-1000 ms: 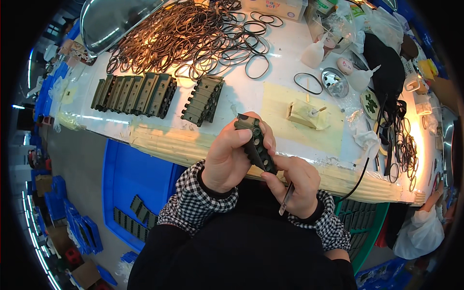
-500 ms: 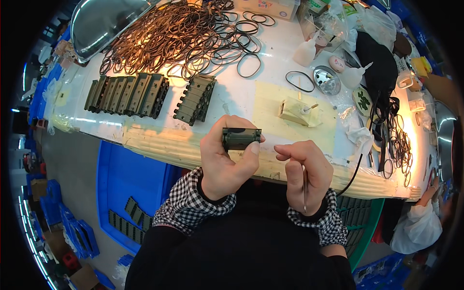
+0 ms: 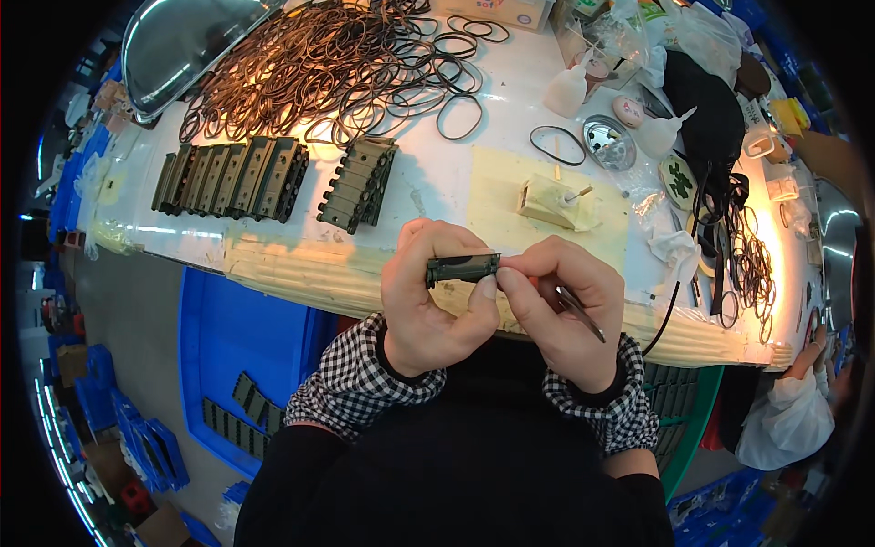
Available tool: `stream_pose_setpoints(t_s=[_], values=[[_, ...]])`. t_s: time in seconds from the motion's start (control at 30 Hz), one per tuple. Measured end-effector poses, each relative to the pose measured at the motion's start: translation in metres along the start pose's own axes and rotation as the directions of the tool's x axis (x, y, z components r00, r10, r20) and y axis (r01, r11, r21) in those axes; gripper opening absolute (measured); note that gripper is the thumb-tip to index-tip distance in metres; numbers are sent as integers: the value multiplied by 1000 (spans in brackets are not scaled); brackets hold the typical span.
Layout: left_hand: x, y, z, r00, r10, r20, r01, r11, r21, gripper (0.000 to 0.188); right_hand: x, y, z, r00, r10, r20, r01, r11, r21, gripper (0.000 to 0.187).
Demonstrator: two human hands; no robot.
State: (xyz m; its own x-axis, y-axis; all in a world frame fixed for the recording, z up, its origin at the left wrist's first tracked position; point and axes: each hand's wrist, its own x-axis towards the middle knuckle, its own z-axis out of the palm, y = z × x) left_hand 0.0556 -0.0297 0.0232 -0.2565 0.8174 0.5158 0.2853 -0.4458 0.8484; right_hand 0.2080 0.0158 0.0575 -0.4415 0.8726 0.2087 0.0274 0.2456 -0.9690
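while both hands meet at the centre of the frame, the left hand [image 3: 428,301] curls tight around a small dark plastic block [image 3: 463,268], and the right hand [image 3: 561,305] pinches its right end, with thin tweezers [image 3: 580,313] tucked in the closed fingers. a cardboard box [image 3: 497,9] with a pale label sits at the top edge, and white squeeze bottles [image 3: 567,88] stand at upper right.

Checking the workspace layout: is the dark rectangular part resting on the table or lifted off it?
Lifted: the dark part is pinched between left hand and right hand, above the table edge.
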Motion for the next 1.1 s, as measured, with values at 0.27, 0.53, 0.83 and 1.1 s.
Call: stream_pose_setpoints(t_s=[0.27,0.53,0.83,1.1], values=[[8,5,4,830,-466,305,541,544,-641,12,6,11,-20,966,-187,-176,147,965,-216,7],[11,-12,17,598,-490,634,716,-29,-698,21,31,24,-55,933,-242,-268,40,806,-590,14],[8,-16,15,593,-424,684,710,-125,-693,21,37,35,-46,935,-273,-225,90,800,-594,9],[5,-15,15,608,-378,699,733,-73,-677,23,18,-4,-36,914,-282,-291,218,948,-231,6]])
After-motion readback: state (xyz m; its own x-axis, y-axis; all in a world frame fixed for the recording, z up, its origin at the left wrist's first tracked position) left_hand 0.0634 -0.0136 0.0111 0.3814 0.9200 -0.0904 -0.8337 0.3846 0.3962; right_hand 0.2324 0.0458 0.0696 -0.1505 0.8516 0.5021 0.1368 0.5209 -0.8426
